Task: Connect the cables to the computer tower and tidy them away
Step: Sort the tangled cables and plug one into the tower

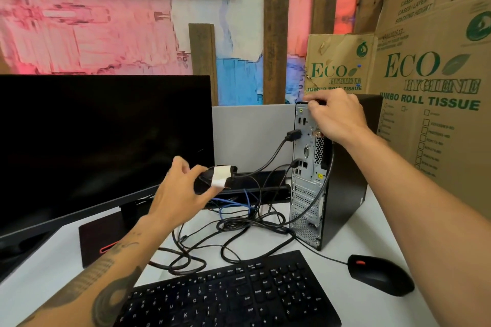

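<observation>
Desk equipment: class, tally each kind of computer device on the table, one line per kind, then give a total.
Monitor: 1
Computer tower: 1
Keyboard: 1
Mouse: 1
Total: 4

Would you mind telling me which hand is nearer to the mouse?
Right, though only slightly. The right hand grips the top rear edge of the computer tower, directly above the mouse. The left hand holds a black taped bundle further left, by the monitor.
</observation>
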`<act>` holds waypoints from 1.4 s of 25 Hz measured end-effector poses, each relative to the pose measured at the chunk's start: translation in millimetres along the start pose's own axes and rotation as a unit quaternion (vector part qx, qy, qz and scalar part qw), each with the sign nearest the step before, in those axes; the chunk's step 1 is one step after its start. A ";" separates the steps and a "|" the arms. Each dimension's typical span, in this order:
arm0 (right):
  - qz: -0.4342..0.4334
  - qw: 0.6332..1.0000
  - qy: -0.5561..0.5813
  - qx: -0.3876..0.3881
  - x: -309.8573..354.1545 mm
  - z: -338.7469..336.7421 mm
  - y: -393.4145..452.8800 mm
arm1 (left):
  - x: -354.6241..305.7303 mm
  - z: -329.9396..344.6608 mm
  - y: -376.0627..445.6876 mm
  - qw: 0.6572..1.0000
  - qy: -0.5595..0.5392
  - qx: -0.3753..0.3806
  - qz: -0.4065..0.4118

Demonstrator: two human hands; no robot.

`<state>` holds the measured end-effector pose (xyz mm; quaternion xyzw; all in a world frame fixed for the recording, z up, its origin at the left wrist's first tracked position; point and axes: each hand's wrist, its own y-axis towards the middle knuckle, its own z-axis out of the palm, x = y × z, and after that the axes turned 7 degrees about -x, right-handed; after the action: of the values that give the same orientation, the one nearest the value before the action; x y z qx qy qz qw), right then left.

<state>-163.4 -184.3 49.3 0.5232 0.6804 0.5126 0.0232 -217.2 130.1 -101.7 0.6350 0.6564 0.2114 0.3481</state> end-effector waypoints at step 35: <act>0.002 0.945 -0.074 0.318 -43.4 134.8 -211.0 | -11.2 67.3 -37.4 0.964 -0.061 0.257 -0.031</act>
<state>-212.4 -110.1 -188.7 0.5410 0.8034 0.2298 -0.0948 -194.6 104.1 -171.5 0.6941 0.6857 -0.0141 0.2187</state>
